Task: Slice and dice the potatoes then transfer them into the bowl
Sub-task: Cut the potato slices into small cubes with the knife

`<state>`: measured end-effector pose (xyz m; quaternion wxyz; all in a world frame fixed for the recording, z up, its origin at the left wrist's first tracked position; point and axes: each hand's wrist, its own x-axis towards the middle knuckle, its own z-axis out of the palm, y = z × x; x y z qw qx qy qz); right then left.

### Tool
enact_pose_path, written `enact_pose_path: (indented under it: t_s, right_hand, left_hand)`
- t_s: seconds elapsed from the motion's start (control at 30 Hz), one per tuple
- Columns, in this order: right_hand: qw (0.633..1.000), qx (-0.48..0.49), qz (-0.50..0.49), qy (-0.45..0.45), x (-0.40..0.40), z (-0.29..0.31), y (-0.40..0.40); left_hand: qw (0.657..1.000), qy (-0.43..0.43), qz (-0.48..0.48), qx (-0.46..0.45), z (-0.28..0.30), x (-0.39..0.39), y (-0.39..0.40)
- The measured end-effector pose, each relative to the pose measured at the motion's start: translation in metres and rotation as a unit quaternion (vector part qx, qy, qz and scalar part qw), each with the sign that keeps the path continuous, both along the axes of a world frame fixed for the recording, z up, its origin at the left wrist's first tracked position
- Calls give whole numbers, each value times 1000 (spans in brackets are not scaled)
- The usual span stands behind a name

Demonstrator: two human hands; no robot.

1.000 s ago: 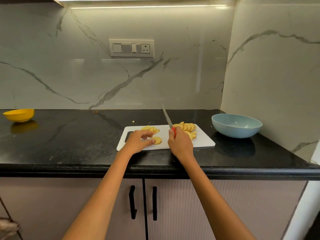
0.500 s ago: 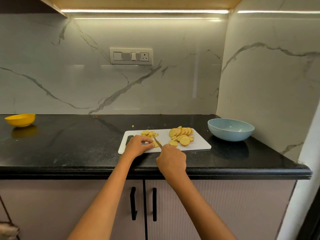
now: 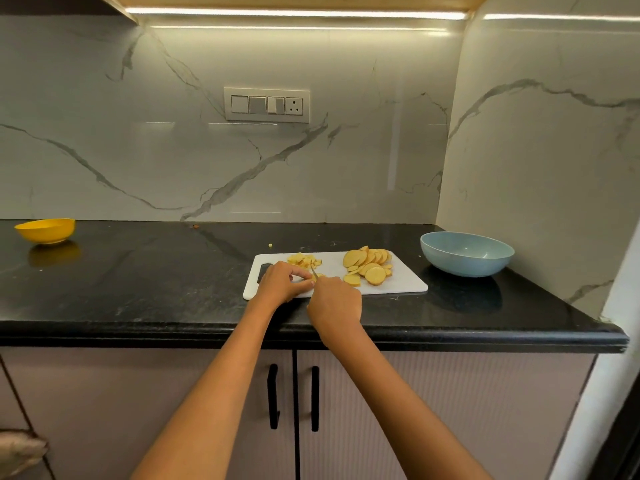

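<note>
White cutting board (image 3: pixel 398 284) lies on black stone countertop (image 3: pixel 138 278), near the front edge, handle slot at its left end.

Left hand (image 3: pixel 282 284) rests on the board's left part, fingers curled, thumb and fingertips pinching a potato slice (image 3: pixel 318 276) flat against the board. Only a sliver of that slice shows between the two hands.

Right hand (image 3: pixel 334 304) sits just right of the left, at the board's near edge, fist wrapped round the handle of a knife (image 3: pixel 313 271). Handle hidden inside the fist; only a short length of blade shows, angled up and away, its tip at the pinched slice. Whether the edge has entered the slice: cannot tell.

Diced potato pieces (image 3: pixel 304 260) in a small heap at the far left of the board, just beyond the left hand. Pile of round potato slices (image 3: pixel 369 265) on the right half of the board, overlapping, some leaning on others, near the right hand but apart from it.

Pale blue bowl (image 3: pixel 467 252) stands on the counter just right of the board, not touching it; nothing visible inside.

Yellow bowl (image 3: pixel 45 230) at far left of the counter, well apart. One small potato scrap (image 3: pixel 270 244) on the counter beyond the board. Switch plate (image 3: pixel 266 105) on the marble backsplash. Two cabinet doors with black handles (image 3: pixel 273 396) below the counter.
</note>
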<state>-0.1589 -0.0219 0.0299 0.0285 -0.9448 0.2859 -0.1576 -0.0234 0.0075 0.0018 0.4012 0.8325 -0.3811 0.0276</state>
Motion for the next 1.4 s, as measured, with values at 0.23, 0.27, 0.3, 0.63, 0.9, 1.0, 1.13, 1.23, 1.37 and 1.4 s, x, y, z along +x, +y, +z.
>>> enact_pose_path:
  t_s: [0.23,0.27,0.3,0.63,0.9,1.0,1.13,1.23,1.37,1.4]
  right_hand:
    - [1000,-9,25,16,-20,-2,1]
    - [999,-16,25,14,-24,-5,3]
    - [999,-24,24,10,-26,-7,4]
    - [1000,23,-1,-8,-20,-7,-2]
    - [999,49,6,-15,-19,-3,-3]
    - [999,43,16,-1,-18,-3,-4]
    - [999,31,16,-2,-17,-3,-5]
    - [1000,20,16,-4,-14,-5,-3]
    - [1000,6,19,-4,-2,-3,0]
    - [1000,6,21,-2,1,-1,0]
  left_hand:
    - [1000,12,9,-8,2,-6,2]
    - [1000,14,11,-7,2,-6,2]
    - [1000,14,11,-6,1,-6,2]
    - [1000,16,-1,-11,-3,-2,1]
    - [997,48,2,-63,-3,-2,3]
    - [998,47,-2,-48,-3,-2,3]
    - [998,46,3,-50,-3,-2,2]
    - [998,48,9,-48,0,-5,2]
    - [998,50,15,-35,6,-10,3]
    - [998,45,16,-35,7,-11,4]
